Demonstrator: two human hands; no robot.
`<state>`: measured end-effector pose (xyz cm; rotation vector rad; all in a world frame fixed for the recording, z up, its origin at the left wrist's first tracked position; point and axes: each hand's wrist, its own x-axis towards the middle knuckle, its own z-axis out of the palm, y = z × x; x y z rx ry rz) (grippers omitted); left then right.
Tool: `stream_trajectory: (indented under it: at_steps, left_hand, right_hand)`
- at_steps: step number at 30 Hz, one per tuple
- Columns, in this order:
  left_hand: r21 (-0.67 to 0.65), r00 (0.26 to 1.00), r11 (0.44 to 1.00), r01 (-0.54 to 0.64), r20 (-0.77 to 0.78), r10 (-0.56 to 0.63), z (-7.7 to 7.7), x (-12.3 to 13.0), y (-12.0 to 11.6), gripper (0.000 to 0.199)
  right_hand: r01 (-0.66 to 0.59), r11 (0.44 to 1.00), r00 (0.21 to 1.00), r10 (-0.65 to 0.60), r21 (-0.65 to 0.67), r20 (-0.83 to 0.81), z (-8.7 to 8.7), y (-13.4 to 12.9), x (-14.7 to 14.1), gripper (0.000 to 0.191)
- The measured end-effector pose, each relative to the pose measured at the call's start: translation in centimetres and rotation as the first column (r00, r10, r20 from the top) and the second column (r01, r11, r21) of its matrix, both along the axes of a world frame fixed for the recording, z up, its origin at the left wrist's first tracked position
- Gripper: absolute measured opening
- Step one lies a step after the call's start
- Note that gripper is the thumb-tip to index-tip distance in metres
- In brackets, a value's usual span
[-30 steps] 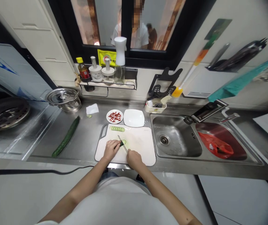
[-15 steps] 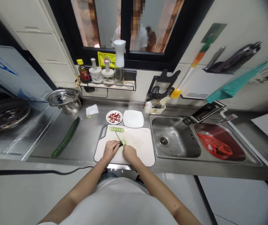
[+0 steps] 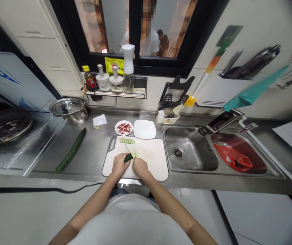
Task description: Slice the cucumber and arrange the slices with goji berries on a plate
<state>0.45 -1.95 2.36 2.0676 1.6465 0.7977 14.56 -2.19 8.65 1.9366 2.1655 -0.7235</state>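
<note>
On the white cutting board (image 3: 153,160), my left hand (image 3: 120,164) holds down a dark green cucumber piece (image 3: 129,157). My right hand (image 3: 140,167) is closed round the handle of a knife (image 3: 127,148), whose blade points up and left across the cucumber's cut end. A pale round slice shows at the blade's right side. Overlapping cucumber slices (image 3: 126,141) lie in a row near the board's top left. Behind the board stand a small plate of chopped red pieces (image 3: 124,128) and a white square plate (image 3: 144,129).
A whole cucumber (image 3: 71,149) lies on the steel counter to the left, with a lidded pot (image 3: 69,109) behind it. To the right is a sink (image 3: 190,149), its second basin holding a red bag (image 3: 234,158). A bottle rack (image 3: 117,92) hangs behind.
My left hand has shifted slightly left, showing more of the cucumber piece. The knife and my right hand remain close to the cut end. The view has moved slightly.
</note>
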Motion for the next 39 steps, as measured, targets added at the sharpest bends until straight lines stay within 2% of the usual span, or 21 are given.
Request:
stream_trajectory:
  at_steps: [5,8,10,13,17,20,23,27,30,32,34,35,37,39]
  left_hand:
    - [-0.024,0.997,0.998,-0.05,0.062,0.052,-0.3,-0.4,0.2,0.029]
    - [-0.048,0.97,0.979,-0.2,0.129,0.204,-0.3,-1.3,1.0,0.029]
    - [-0.089,0.919,0.932,-0.351,0.158,0.361,-0.3,-2.3,2.2,0.033]
    - [-0.152,0.815,0.825,-0.544,0.139,0.563,-0.2,-3.7,4.5,0.039]
    - [-0.192,0.747,0.735,-0.65,0.017,0.665,0.1,-4.9,7.1,0.038]
    - [-0.181,0.735,0.716,-0.674,-0.076,0.673,0.3,-5.2,8.0,0.036]
    - [-0.156,0.746,0.73,-0.666,-0.154,0.648,0.5,-5.1,8.1,0.041]
    - [-0.096,0.753,0.754,-0.65,-0.217,0.621,1.1,-4.6,7.0,0.05]
    - [-0.01,0.796,0.814,-0.58,-0.22,0.564,1.6,-3.8,5.6,0.042]
    - [-0.004,0.873,0.892,-0.452,-0.208,0.441,1.8,-3.0,4.7,0.035]
    - [-0.048,0.951,0.966,-0.253,-0.194,0.24,2.0,-1.9,3.8,0.032]
    - [-0.077,0.974,0.986,-0.146,-0.186,0.13,2.1,-1.3,3.5,0.031]
    - [-0.133,0.983,0.991,0.025,-0.18,-0.049,2.4,-0.1,3.1,0.032]
    - [-0.182,0.968,0.978,0.102,-0.208,-0.14,2.8,1.0,3.0,0.032]
  right_hand:
    - [-0.006,1.0,1.0,0.005,0.012,0.014,-0.1,0.0,0.0,0.03]
    - [-0.009,1.0,1.0,0.01,-0.018,0.026,0.3,0.1,-0.1,0.03]
    - [-0.009,0.999,0.999,0.01,-0.044,0.032,0.6,0.1,-0.2,0.029]
    - [-0.007,0.998,0.999,0.01,-0.061,0.039,0.8,0.2,-0.2,0.028]
    - [-0.01,0.998,0.999,0.012,-0.063,0.042,0.7,0.2,-0.2,0.03]
    - [-0.011,0.997,0.999,0.014,-0.075,0.043,0.5,0.2,-0.2,0.03]
    - [-0.008,0.997,0.999,0.011,-0.075,0.039,0.6,0.2,-0.4,0.031]
    - [0.0,0.998,1.0,0.002,-0.066,0.024,1.1,0.0,0.3,0.032]
    - [0.046,0.999,0.999,-0.046,-0.027,0.025,1.7,-0.5,2.3,0.032]
    - [0.087,0.996,0.995,-0.087,-0.009,0.038,2.0,-0.9,4.1,0.032]
    - [0.135,0.991,0.989,-0.135,-0.005,0.066,2.2,-1.3,5.8,0.032]
    - [0.142,0.99,0.987,-0.141,0.002,0.07,2.3,-1.6,6.5,0.032]
    - [0.146,0.989,0.986,-0.146,0.005,0.078,2.4,-2.1,7.5,0.032]
    - [0.134,0.991,0.988,-0.134,0.004,0.077,2.5,-2.5,8.0,0.031]
